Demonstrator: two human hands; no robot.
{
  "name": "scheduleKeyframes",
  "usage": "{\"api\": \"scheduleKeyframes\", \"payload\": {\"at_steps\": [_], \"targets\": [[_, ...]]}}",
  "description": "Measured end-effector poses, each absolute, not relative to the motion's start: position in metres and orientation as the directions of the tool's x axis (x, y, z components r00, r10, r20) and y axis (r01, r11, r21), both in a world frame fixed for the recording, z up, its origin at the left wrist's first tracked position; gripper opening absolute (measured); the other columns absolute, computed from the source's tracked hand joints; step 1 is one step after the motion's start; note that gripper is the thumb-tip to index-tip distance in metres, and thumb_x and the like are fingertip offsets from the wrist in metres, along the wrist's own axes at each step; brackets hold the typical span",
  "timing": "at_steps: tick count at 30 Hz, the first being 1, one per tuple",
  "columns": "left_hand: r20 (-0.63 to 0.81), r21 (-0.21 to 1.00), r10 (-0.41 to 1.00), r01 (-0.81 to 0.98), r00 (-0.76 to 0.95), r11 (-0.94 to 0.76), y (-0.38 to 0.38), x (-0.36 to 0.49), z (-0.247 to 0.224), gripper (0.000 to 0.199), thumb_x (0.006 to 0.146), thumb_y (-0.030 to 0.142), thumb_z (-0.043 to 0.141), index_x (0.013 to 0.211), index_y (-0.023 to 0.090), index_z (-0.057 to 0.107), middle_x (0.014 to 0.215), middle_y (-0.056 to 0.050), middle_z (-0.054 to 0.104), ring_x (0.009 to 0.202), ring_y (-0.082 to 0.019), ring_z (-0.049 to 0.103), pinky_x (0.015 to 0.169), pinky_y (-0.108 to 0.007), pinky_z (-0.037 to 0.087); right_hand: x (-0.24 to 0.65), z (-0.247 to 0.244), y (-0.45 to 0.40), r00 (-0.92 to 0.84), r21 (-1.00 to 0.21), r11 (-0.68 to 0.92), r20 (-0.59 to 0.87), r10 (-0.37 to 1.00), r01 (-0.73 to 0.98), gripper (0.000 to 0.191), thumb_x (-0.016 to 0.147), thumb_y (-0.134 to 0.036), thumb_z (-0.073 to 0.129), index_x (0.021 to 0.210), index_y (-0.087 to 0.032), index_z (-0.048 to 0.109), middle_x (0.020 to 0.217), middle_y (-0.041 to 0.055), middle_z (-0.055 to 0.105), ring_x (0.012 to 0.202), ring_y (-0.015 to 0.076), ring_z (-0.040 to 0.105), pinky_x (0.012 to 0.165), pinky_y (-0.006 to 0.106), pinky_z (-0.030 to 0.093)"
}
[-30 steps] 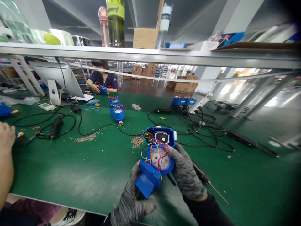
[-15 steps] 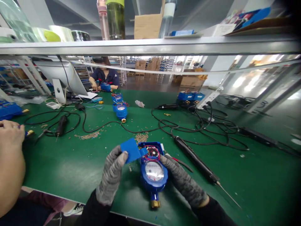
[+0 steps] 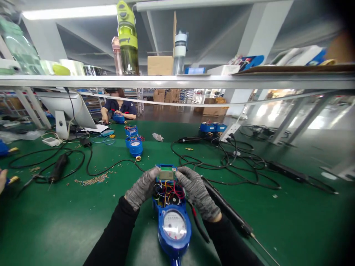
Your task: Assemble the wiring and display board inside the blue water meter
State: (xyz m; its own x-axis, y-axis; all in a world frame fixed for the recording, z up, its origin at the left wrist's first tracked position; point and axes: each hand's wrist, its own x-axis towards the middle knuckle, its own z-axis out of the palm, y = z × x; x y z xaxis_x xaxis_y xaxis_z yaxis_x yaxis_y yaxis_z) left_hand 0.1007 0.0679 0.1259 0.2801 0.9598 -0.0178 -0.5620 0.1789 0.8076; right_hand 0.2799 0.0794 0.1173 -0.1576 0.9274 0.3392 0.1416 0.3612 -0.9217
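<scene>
A blue water meter (image 3: pixel 174 226) with a round clear dial lies before me on the green table. Its box is open, and a tangle of coloured wires (image 3: pixel 169 192) shows inside. Just above the wires, a blue-framed LCD display board (image 3: pixel 166 175) is tilted up towards me. My left hand (image 3: pixel 142 187), in a grey knit glove, grips the board's left edge. On its right edge my gloved right hand (image 3: pixel 197 193) is closed too; some fingertips are hidden. Pliers (image 3: pixel 199 223) with red and black handles lie beside the meter, partly under my right forearm.
A black electric screwdriver (image 3: pixel 230 208) lies at the right, with cables (image 3: pixel 222 162) looping behind it. Loose screws (image 3: pixel 93 180) are scattered left. More blue meters (image 3: pixel 135 147) stand further back. A co-worker's hand (image 3: pixel 2 180) shows at the left edge; another person (image 3: pixel 119 107) sits opposite.
My left hand no longer holds up the blue flat plate at the left; both hands now hold the display board. The view has tilted upward, and the co-worker's arm at left has mostly left the picture.
</scene>
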Motion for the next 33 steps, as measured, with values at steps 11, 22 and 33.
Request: {"api": "scheduleKeyframes", "payload": {"at_steps": [11,22,33], "targets": [[0.199,0.944,0.975,-0.249,-0.101,-0.218,0.060,0.105,0.101,0.032,0.084,0.039,0.073,0.106,0.016,0.073,0.104,-0.005,0.078,0.095,-0.019,0.072,0.089,-0.028,0.055,0.293,0.092,0.055,-0.130,-0.784,0.508,0.496,0.858,0.356,0.018,0.086,-0.038,0.066,0.093,-0.021,0.068,0.094,0.0067,0.070,0.090,0.0250,0.066,0.084,0.041,0.052],[0.208,0.939,0.978,-0.281,0.012,-0.196,0.052,0.103,0.093,0.039,0.086,0.036,0.072,0.122,0.022,0.067,0.118,-0.005,0.075,0.107,-0.021,0.070,0.096,-0.031,0.054,0.285,0.074,0.049,-0.203,-0.645,0.641,0.621,0.757,0.417,0.005,0.093,-0.023,0.060,0.090,-0.024,0.064,0.092,0.0037,0.067,0.086,0.0209,0.062,0.079,0.039,0.050],[0.207,0.957,0.973,-0.225,0.099,-0.181,0.048,0.113,0.096,0.032,0.081,0.032,0.077,0.109,0.017,0.074,0.106,-0.007,0.078,0.098,-0.023,0.073,0.087,-0.031,0.058,0.288,0.078,0.053,-0.129,-0.935,0.328,0.312,0.941,0.135,0.015,0.085,-0.035,0.070,0.086,-0.021,0.072,0.090,0.0063,0.071,0.086,0.0229,0.065,0.081,0.037,0.056]]}}
